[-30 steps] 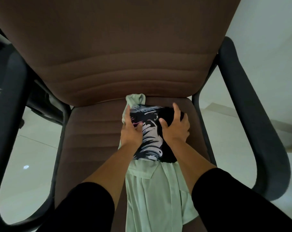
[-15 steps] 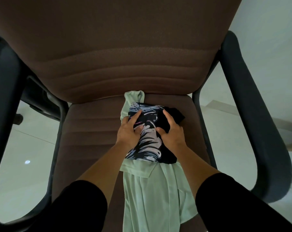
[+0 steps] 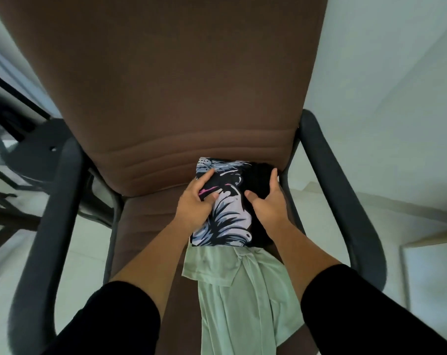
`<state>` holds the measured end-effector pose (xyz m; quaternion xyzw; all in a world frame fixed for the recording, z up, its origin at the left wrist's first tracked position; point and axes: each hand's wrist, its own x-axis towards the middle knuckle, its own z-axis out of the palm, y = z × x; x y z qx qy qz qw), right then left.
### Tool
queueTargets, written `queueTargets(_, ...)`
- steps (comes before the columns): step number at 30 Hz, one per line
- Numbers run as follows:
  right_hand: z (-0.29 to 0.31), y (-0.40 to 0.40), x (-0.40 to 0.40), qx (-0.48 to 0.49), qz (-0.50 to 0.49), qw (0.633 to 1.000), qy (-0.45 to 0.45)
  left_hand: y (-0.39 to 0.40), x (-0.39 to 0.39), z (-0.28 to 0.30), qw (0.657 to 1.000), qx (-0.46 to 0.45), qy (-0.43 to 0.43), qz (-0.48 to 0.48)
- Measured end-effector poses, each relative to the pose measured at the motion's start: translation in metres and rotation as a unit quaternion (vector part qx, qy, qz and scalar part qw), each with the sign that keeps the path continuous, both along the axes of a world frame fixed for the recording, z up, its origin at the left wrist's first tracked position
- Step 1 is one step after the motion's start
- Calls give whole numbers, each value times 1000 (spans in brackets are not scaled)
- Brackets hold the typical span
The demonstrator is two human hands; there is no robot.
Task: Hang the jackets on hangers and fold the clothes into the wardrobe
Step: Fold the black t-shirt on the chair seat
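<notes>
A folded black garment with a white and grey print (image 3: 230, 213) is at the back of a brown office chair seat (image 3: 145, 239), its top edge against the backrest. My left hand (image 3: 194, 203) holds its left side, thumb and index finger on top. My right hand (image 3: 268, 203) grips its right edge, thumb on top and fingers curled round the side. A pale green garment (image 3: 237, 290) lies under it and trails down the seat toward me. Whether the black bundle is raised off the seat I cannot tell.
The tall brown backrest (image 3: 179, 85) rises right behind the clothes. Dark armrests stand on the left (image 3: 50, 213) and right (image 3: 345, 201). Pale floor tiles show on both sides, with dark furniture legs (image 3: 9, 190) at the far left.
My hands went from lying on top of the black garment to holding its two sides. The bundle now sits closer to the backrest and covers the green garment's upper end.
</notes>
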<state>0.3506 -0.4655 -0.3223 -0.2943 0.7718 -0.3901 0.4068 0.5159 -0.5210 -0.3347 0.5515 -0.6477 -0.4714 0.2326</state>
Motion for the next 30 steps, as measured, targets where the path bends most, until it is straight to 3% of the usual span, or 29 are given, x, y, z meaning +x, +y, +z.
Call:
queueTargets(9,131,52,9,-142,14,989,41,22,1,129,994,-58,32,-84)
queueTargets(16,242,158,19,-185,-100,972,105,97,-8,249,968,-134,55,-206)
queueTargets(24,333,335,-14,-208,-267,921,194,232,-93,337,902,-168,125,-378)
queueTargets(30,365,502,-35,-197,-413,854,246,378,-169,370,829,-156,186,-503)
